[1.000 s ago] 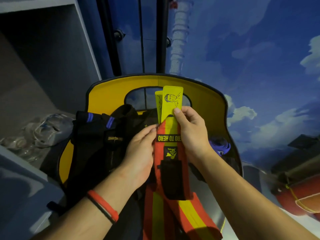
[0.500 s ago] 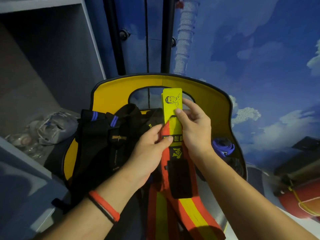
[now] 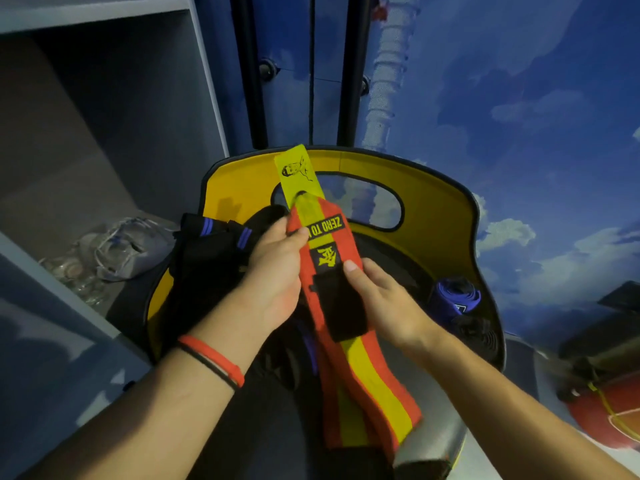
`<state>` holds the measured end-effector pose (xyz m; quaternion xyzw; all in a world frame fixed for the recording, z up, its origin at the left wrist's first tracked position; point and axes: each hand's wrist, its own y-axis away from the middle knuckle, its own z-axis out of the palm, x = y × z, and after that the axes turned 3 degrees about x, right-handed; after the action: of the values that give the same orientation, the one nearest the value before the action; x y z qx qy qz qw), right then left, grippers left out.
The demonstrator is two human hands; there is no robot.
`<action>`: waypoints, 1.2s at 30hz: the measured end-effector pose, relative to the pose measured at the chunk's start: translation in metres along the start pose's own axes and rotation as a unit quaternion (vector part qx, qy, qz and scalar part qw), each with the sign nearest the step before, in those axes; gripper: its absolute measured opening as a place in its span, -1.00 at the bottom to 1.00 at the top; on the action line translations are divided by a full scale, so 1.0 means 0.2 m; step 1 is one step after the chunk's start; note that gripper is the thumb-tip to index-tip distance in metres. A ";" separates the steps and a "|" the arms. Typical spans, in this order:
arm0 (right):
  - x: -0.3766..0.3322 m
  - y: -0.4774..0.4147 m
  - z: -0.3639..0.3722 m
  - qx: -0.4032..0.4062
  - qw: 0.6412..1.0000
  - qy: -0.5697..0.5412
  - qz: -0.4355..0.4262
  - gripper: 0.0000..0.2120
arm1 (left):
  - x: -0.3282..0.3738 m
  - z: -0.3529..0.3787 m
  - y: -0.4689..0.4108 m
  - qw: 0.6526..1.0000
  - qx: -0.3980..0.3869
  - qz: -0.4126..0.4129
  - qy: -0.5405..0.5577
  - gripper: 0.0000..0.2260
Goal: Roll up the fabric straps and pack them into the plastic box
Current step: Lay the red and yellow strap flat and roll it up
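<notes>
Tension matters: left hand (image 3: 275, 275) and right hand (image 3: 389, 304) fingers both pinch the red-and-yellow strap (image 3: 367, 375), so we roll tightly from its yellow tab (image 3: 297, 172), edges aligned.

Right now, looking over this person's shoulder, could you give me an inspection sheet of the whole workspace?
Surface: grey ledge on the left; what lies under the box is hidden.
Job's things: red-and-yellow strap, unrolled, held over the yellow plastic box; rolled purple strap and black straps inside it.
Clutter: clear plastic bags left of the box.
Hands: left hand pinches the strap's upper edge; right hand grips it lower down, thumb on top.
Cables: nothing seen.
Surroundings: blue cloud-painted wall; grey open cabinet.
</notes>
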<state>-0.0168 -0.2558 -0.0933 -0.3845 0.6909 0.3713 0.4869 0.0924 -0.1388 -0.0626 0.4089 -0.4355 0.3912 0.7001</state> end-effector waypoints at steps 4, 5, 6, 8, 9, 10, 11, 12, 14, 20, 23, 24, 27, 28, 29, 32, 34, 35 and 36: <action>-0.01 0.05 0.03 0.004 1.000 0.027 -0.015 -0.79 | 0.01 -0.02 -0.03 1.000 0.025 -0.012 -0.009 -0.72; -0.01 0.06 0.03 0.013 0.999 0.040 -0.023 -0.78 | 0.00 -0.01 -0.03 0.999 0.032 -0.013 -0.009 -0.72; -0.02 0.06 0.03 0.018 0.998 0.043 -0.037 -0.73 | 0.00 -0.01 -0.04 0.999 0.037 -0.015 -0.009 -0.72; -0.04 0.07 0.02 0.023 0.999 0.012 -0.032 -0.69 | -0.02 0.00 -0.04 0.999 0.043 -0.021 -0.009 -0.72; -0.04 0.07 0.02 0.026 0.999 0.009 -0.017 -0.69 | -0.02 0.00 -0.04 0.999 0.045 -0.024 -0.013 -0.72; -0.03 0.07 0.01 0.033 0.999 0.024 -0.009 -0.69 | -0.03 0.01 -0.04 0.999 0.043 -0.026 -0.018 -0.73; -0.02 0.07 0.01 0.051 0.997 0.060 -0.015 -0.72 | -0.04 0.02 -0.03 0.999 0.040 -0.029 -0.016 -0.73; -0.01 0.07 0.01 0.088 0.990 0.104 -0.031 -0.79 | -0.04 0.03 -0.02 0.999 0.036 -0.029 -0.013 -0.74; -0.02 0.07 0.01 0.175 0.964 0.163 -0.115 -0.79 | -0.06 0.06 0.00 0.999 0.031 -0.025 -0.018 -0.75; -0.06 0.06 0.01 0.206 0.923 0.230 -0.231 -0.69 | -0.08 0.10 0.08 0.997 -0.043 -0.009 -0.062 -0.71; -0.07 0.05 -0.01 0.220 0.933 0.208 -0.193 -0.58 | -0.03 0.11 0.13 0.996 -0.058 -0.027 -0.055 -0.77; -0.07 0.04 -0.02 0.230 0.936 0.199 -0.178 -0.59 | -0.02 0.11 0.14 0.995 -0.080 -0.036 -0.052 -0.72; -0.07 0.01 -0.06 0.263 0.941 0.144 -0.157 -0.82 | -0.03 0.10 0.16 0.988 -0.136 -0.047 -0.055 -0.58; -0.07 0.00 -0.07 0.266 0.941 0.139 -0.154 -0.87 | -0.03 0.10 0.17 0.986 -0.146 -0.037 -0.068 -0.60; -0.08 -0.01 -0.08 0.269 0.941 0.138 -0.154 -0.86 | -0.03 0.09 0.16 0.986 -0.144 -0.022 -0.080 -0.65; -0.10 -0.02 -0.10 0.258 0.951 0.094 -0.145 -0.80 | -0.05 0.07 0.12 0.984 -0.066 0.055 -0.155 -0.80; -0.13 -0.01 -0.10 0.218 0.971 -0.021 -0.100 -0.81 | -0.07 0.05 0.09 0.978 -0.019 0.090 -0.187 -0.79; -0.16 0.00 -0.11 0.189 0.976 -0.083 -0.068 -0.81 | -0.07 0.04 0.08 0.975 -0.021 0.095 -0.198 -0.79; -0.17 0.00 -0.11 0.162 0.977 -0.135 -0.037 -0.80 | -0.07 0.04 0.08 0.972 -0.035 0.100 -0.212 -0.80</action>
<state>-0.0180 -0.2696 -0.0548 -0.2722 0.6552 0.2844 0.6448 0.0714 -0.1438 -0.0698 0.4124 -0.6256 0.3484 0.5632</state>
